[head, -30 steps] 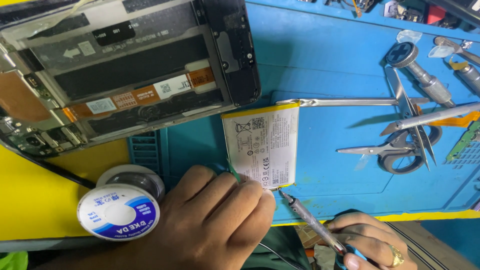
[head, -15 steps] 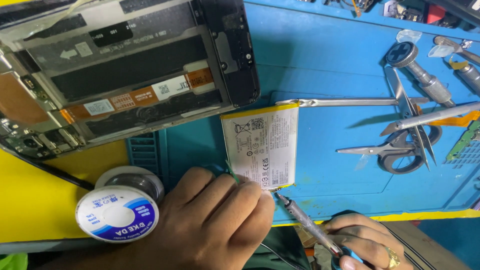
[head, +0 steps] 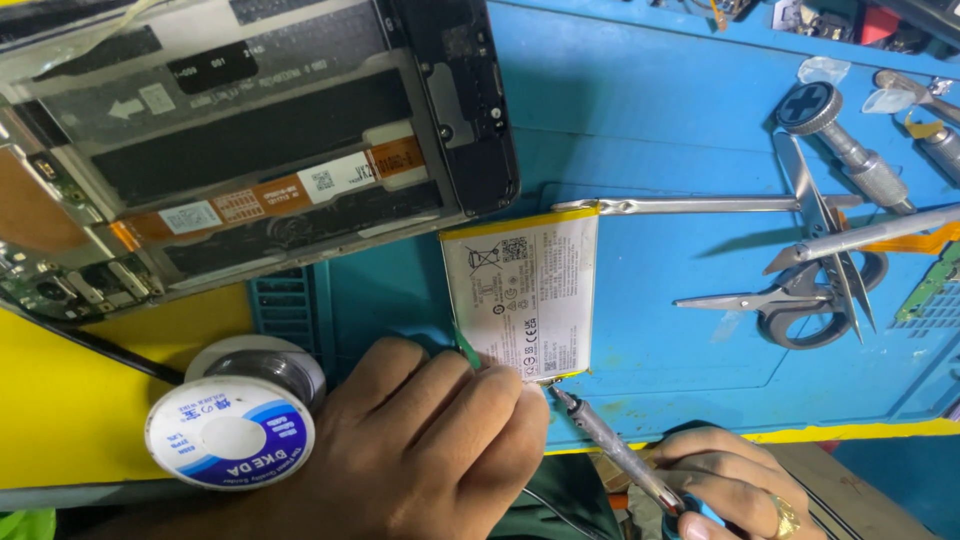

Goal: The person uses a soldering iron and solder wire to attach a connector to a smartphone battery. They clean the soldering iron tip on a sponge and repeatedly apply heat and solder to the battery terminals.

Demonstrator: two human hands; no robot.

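Blue surface [head: 680, 120], opened phone [head: 250, 160] upper left. Left hand [head: 420, 450] fingers pinch the white battery's [head: 525, 290] lower edge; right hand [head: 730, 485] fingers grasp soldering iron [head: 610, 445], tip touching battery corner.

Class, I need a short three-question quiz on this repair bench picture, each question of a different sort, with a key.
1. True or false: the soldering iron tip is at the near corner of the white battery.
2. Which hand holds the iron? A left hand; B right hand.
3. Fill in: the solder spool lies on the ____ part of the bench, beside the left hand.

Key: 1 true. 2 B. 3 yellow.
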